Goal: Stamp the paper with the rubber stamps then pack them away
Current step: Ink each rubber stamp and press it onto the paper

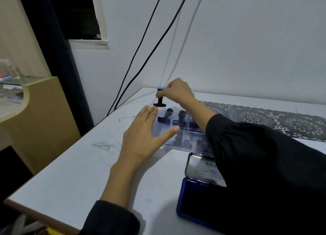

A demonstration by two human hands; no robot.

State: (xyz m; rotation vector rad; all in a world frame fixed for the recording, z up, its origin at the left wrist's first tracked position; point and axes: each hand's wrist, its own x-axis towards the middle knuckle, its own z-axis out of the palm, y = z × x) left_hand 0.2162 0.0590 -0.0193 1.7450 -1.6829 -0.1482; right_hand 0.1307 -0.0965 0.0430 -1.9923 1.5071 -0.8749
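My right hand (178, 92) pinches the top of a dark rubber stamp (160, 100) and holds it upright just above the far left corner of a clear plastic box (176, 144). Several more dark stamps (180, 119) stand in the box's compartments. My left hand (144, 137) lies flat with straight fingers against the box's left side, thumb on its near wall. An open blue ink pad (188, 201) with its metal lid (199, 166) up sits in front of the box, partly behind my right sleeve. No paper shows.
The white table (79, 167) ends at the left and near edges. Two black cables (141, 46) hang down the wall behind the far left corner. A lace-patterned mat (264, 118) lies along the right. A beige counter (35, 111) stands to the left.
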